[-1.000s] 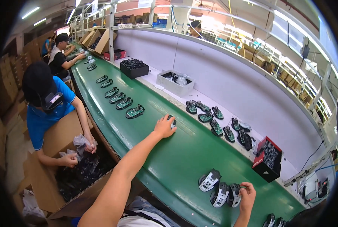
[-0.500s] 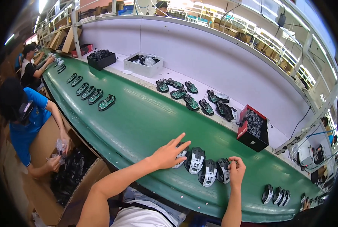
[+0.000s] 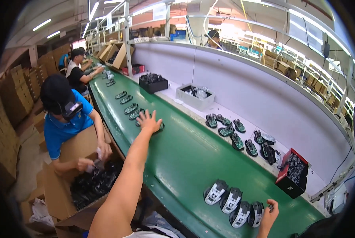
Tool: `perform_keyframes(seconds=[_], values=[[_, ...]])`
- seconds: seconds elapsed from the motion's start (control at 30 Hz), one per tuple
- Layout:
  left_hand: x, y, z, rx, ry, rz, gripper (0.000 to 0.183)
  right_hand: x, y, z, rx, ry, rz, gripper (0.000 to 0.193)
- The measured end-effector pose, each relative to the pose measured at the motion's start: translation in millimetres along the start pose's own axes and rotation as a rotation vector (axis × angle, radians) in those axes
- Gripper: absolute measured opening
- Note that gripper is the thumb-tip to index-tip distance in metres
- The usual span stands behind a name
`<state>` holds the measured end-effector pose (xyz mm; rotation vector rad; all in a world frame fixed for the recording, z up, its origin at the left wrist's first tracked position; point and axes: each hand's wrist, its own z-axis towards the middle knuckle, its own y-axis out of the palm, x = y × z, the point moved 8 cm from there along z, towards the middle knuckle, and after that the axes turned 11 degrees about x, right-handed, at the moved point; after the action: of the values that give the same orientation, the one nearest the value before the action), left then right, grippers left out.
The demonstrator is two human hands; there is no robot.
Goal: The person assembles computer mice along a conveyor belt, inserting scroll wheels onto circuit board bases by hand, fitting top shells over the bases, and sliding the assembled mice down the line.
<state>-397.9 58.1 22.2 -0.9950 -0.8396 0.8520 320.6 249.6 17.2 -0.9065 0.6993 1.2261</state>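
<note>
My left hand [image 3: 149,123] reaches far along the green belt with its fingers spread, over a row of black mouse bases with green circuit boards [image 3: 131,108]. It partly covers the nearest ones, and I cannot see whether it touches them. At the lower right, my right hand [image 3: 269,216] is curled beside several part-built mice [image 3: 231,200] with white and black tops, standing in a slanting row. A small dark thing [image 3: 270,207] shows at its fingertips, too small to name.
On the ledge behind the belt [image 3: 185,148] lie more circuit-board bases [image 3: 237,141], a red-and-black box of small dark parts [image 3: 296,171], a white bin [image 3: 193,101] and a black bin [image 3: 153,86]. At left, a co-worker in blue [image 3: 66,119] handles clear bags over a carton [image 3: 60,198].
The view has swung left. My left hand has left the part-built mice and stretched out to the row of circuit-board bases. My right hand stays beside the mice.
</note>
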Motion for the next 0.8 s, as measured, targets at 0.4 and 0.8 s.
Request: perform_keyframes(seconds=[0.4,0.8], values=[[-11.8,20.5,-15.6,-0.268,0.006,-0.051,0.089,20.6,-6.4,-1.6,-0.156,0.125,-0.113,0.028],[-74.8,8.0,69.3,-0.138,-0.046,0.086,0.093,32.1,-8.3,-2.5,-0.134,0.333,-0.065,0.026]])
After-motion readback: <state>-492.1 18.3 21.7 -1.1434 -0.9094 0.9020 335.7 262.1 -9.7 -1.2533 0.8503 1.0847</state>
